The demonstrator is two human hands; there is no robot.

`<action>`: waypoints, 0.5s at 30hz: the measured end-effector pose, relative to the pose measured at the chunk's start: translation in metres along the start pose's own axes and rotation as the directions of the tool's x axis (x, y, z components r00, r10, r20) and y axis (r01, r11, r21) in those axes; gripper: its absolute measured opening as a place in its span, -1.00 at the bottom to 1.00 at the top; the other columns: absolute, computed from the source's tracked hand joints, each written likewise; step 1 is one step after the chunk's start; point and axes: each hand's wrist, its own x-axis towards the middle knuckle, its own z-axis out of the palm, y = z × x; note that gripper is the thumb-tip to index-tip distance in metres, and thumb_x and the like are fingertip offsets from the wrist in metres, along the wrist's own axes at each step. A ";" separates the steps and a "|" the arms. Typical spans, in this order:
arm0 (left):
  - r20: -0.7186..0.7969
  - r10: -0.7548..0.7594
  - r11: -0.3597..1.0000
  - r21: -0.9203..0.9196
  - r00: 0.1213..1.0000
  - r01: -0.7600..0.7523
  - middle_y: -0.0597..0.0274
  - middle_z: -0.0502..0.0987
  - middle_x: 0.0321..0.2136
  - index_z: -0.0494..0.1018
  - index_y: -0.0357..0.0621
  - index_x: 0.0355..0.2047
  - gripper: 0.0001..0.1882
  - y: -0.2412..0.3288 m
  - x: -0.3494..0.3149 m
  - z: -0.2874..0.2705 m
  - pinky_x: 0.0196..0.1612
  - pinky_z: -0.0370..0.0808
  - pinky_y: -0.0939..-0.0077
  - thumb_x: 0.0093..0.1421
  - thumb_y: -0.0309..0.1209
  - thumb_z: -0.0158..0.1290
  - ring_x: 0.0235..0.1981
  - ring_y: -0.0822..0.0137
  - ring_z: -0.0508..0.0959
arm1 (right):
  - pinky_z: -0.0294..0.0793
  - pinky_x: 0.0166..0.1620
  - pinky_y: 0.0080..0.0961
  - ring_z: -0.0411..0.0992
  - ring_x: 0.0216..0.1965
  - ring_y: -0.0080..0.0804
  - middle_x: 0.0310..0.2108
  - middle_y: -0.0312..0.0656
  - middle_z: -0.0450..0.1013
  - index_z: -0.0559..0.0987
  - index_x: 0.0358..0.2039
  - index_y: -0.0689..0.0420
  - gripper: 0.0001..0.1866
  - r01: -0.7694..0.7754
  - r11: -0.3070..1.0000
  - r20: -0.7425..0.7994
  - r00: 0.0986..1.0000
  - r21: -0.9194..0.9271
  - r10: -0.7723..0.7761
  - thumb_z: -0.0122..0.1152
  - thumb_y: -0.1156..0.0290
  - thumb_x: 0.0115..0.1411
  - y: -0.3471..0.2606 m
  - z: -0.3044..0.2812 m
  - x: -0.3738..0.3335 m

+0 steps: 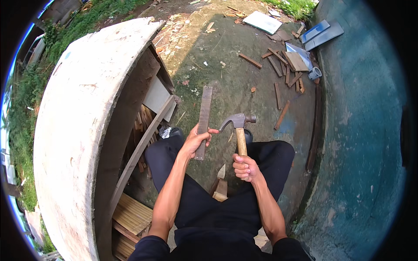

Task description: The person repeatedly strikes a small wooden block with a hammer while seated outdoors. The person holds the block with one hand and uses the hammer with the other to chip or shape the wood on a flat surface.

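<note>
Clock centred on the lap (213, 213), 12 straight ahead. Wooden strip (204, 108) at 12, in left hand (197, 141). Claw hammer (241, 137) between 12 and 1, upright in right hand (246, 168), right of strip; claw points toward 9, just beside left index fingertip. Big board (74, 117) spans 9 to 11; slatted wood (133, 213) at 9, between board and lap. Wood offcuts (275, 66) at 1, tin can (314, 74) at their right end, near wall (357, 148) running 1 to 3. Grass (56, 61) beyond board, 10 to 11.
</note>
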 end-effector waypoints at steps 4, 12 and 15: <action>0.021 0.079 0.995 -0.059 0.997 -0.078 -0.02 0.53 0.03 0.20 -0.25 0.16 -0.45 -0.017 0.002 0.007 -0.11 0.54 0.48 0.14 -0.57 0.04 -0.09 0.33 0.58 | 0.18 -0.72 -0.74 0.10 -0.81 -0.78 -0.75 -0.53 0.11 0.25 -0.48 0.03 -0.74 0.015 0.940 0.162 0.984 0.340 -0.074 -0.12 0.36 0.40 -0.003 -0.011 0.007; 0.102 0.036 0.999 0.013 0.994 -0.037 0.04 0.58 -0.25 0.23 -0.19 0.10 -0.51 -0.010 -0.008 -0.005 -0.47 0.51 0.54 0.35 -0.12 0.04 -0.52 0.38 0.60 | 0.34 -0.65 -0.59 0.22 -0.75 -0.67 -0.70 -0.41 0.21 0.37 -0.23 0.10 -0.95 0.347 0.772 -0.094 0.882 -0.533 -0.461 0.04 0.47 0.33 -0.010 0.015 -0.010; 0.108 0.101 0.994 -0.042 0.989 -0.097 0.10 0.57 -0.28 0.24 -0.17 0.09 -0.49 -0.005 -0.017 -0.004 -0.43 0.50 0.55 0.37 -0.04 -0.02 -0.50 0.40 0.58 | 0.40 -0.61 -0.49 0.27 -0.75 -0.54 -0.65 -0.34 0.24 0.32 -0.04 0.09 -0.74 0.461 0.471 -0.084 0.642 -0.752 -0.762 0.10 0.44 0.31 -0.027 0.032 -0.005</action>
